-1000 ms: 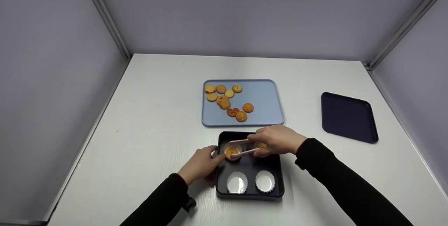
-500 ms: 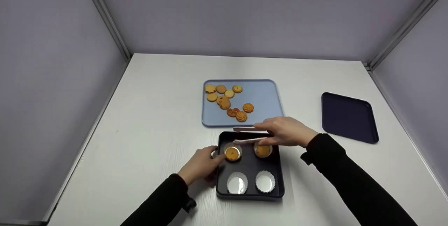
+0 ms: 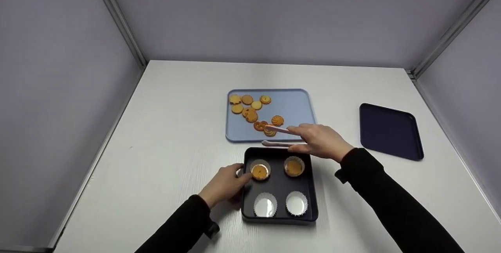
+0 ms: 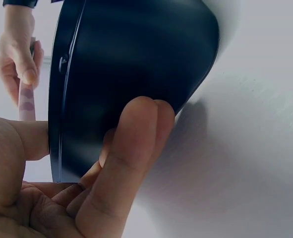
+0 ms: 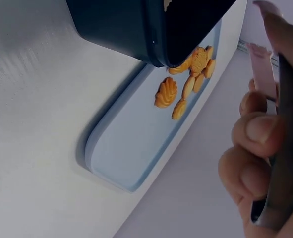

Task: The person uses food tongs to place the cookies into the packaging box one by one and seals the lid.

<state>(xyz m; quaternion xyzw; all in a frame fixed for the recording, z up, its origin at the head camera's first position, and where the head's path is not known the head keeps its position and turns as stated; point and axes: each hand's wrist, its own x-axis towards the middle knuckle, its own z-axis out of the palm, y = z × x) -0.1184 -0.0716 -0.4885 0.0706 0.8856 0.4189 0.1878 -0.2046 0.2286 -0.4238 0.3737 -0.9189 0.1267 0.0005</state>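
My left hand (image 3: 226, 184) grips the left wall of a deep dark box (image 3: 280, 185), thumb at the rim and fingers along its outer side, as the left wrist view shows. Inside are white paper baking cups: the far-left one holds a round cookie (image 3: 259, 172), the far-right one another cookie (image 3: 294, 167). The near-left cup (image 3: 265, 205) and near-right cup (image 3: 296, 203) show bare bottoms. My right hand (image 3: 321, 140) holds pink tongs (image 3: 277, 143) over the box's far rim. Their arms are spread with nothing between; the upper tip overlaps a swirl cookie (image 3: 270, 132) in the head view.
Just beyond the box lies a light blue tray (image 3: 295, 108) with several cookies grouped toward its left, among them a pretzel cookie (image 3: 259, 125) and another swirl cookie (image 3: 277, 120). A flat dark tray (image 3: 390, 131) lies at the right. Grey walls enclose the white table (image 3: 176, 127).
The right hand has drawn the tongs away from the far-left cup, leaving its cookie there, and moved them forward to the blue tray's near edge. The left hand and box have stayed put.
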